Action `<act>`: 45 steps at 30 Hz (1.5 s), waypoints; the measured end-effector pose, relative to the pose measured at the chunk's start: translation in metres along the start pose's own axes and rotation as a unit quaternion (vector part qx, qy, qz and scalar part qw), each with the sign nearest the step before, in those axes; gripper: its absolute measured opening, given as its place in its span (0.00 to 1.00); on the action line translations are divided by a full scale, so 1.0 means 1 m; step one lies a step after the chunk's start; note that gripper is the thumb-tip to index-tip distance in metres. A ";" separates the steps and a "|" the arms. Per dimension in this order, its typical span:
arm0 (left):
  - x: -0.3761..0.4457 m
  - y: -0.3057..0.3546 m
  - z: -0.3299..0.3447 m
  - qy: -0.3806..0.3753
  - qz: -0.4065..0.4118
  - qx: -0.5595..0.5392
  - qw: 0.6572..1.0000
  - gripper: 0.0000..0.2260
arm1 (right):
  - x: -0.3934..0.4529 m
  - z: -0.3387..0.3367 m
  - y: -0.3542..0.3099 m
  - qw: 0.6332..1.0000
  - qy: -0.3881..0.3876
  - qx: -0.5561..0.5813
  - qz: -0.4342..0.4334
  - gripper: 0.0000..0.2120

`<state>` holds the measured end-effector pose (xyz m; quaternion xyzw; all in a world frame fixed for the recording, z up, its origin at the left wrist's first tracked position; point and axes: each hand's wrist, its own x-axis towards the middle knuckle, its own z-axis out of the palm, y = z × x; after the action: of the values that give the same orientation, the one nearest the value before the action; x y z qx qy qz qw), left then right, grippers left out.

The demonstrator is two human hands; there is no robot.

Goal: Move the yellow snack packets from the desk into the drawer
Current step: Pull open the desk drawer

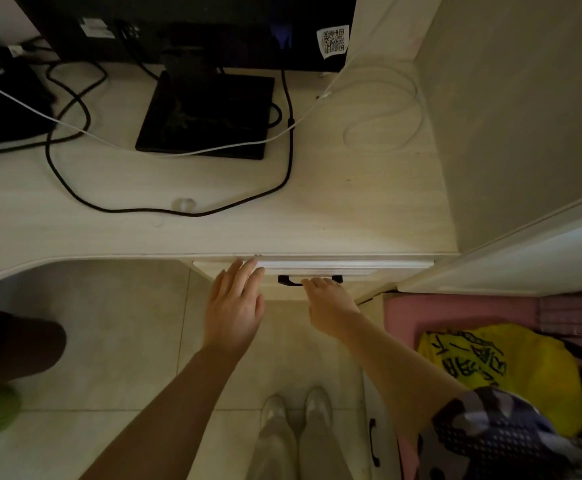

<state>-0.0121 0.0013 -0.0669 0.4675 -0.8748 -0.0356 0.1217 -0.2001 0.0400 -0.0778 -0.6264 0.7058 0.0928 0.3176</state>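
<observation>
A: Start at nine o'clock. What lies on the desk (213, 233)?

B: A black box (2, 109) at ten o'clock, then black cables (165, 210) looping across the pale top. A white cable (383, 133) crosses them and coils at two o'clock. The monitor stand (206, 116) sits at twelve o'clock under the dark monitor (213, 26), which carries a QR sticker (333, 41).

A: Any yellow snack packets up there?

B: None show on the desktop. I cannot tell where they are.

A: And the drawer (317, 268)?

B: Just below the desk edge, right of centre, its front nearly flush with the edge. Whether it is fully closed I cannot tell.

A: The hands?

B: The left hand (235, 303) has straight fingers close together, tips touching the drawer front's left end. The right hand (329, 303) reaches to the black handle (287, 280), fingertips on it; whether they curl around it I cannot tell.

A: Further right?

B: A yellow bag (511, 368) with black print at four o'clock, against something pink (455, 310).
</observation>
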 end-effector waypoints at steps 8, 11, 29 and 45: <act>-0.003 -0.005 0.010 -0.066 -0.013 0.007 0.998 0.25 | -0.024 0.018 -0.006 1.000 0.004 -0.002 -0.003 0.24; -0.007 -0.007 0.017 -0.071 -0.012 0.011 0.997 0.25 | -0.033 0.029 -0.008 1.000 0.009 -0.004 -0.002 0.24; -0.106 0.017 0.013 -0.012 -0.024 0.005 1.000 0.18 | -0.109 0.096 -0.017 0.999 0.009 0.038 -0.006 0.28; -0.209 0.050 -0.008 -0.050 -0.048 0.015 0.997 0.18 | -0.196 0.164 -0.028 0.999 -0.024 0.010 -0.037 0.30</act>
<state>0.0608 0.2029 -0.0874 0.5082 -0.8570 -0.0516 0.0686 -0.1170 0.2829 -0.0875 -0.6464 0.6753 0.0887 0.3438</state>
